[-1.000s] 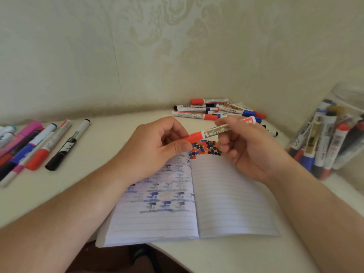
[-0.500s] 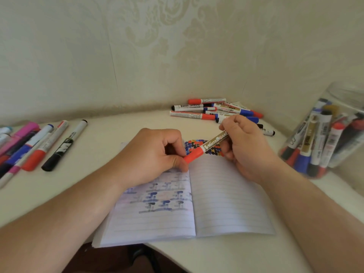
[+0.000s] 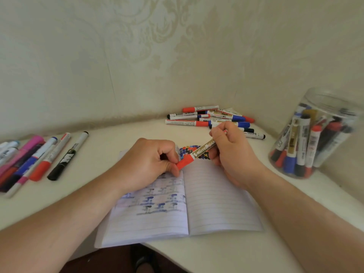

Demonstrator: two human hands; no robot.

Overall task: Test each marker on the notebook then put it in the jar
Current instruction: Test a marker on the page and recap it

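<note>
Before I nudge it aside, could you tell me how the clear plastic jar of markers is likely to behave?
The clear plastic jar looks tall and leans in this view, so a high push may tip it. Its smooth wall could be slippery. The many upright markers probably add weight and may rattle or shift.

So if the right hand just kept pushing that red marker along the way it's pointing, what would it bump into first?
Most likely the left hand: the marker in the right hand slants down-left, and its red cap already sits at the left thumb and fingertips, just above the notebook.

Red-capped marker [image 3: 194, 155], white lined notebook [image 3: 216, 203] with blue smudges, cream damask wallpaper [image 3: 157, 46]
</note>
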